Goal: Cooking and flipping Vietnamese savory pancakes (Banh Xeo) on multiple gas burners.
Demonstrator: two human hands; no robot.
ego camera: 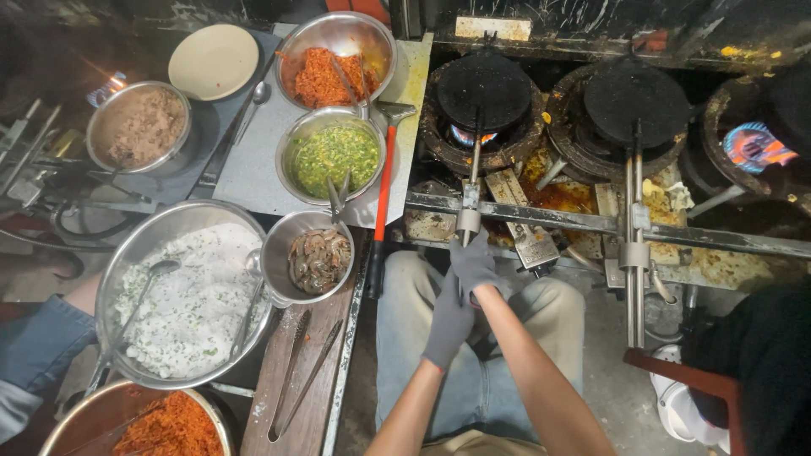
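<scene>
Both gloved hands close around the long handle (470, 203) of a round black mould (484, 87) that sits shut on the nearest burner (473, 135): the left hand (450, 321) wraps the lower end above the lap, and the right hand (473, 263) grips just above it, fingers curled tight. The likeliest trouble is heat: flame shows under the mould, the handle is metal, and thin gloves may not spare the palms for long. A jerk could also knock the mould off its cradle, or swing it into the second mould (636, 101) beside it. The rail (591, 224) the handles rest on is greasy, with batter crusted around it, so a slip looks possible. To the left, a crowded bench (253, 169) carries bowls of shrimp (318, 257), green mix (333, 156), orange shreds (325, 76) and a big pan of white batter (190, 295), with tongs (296, 371) on a board. The place is dim, cramped and low; another person sits at the right.
</scene>
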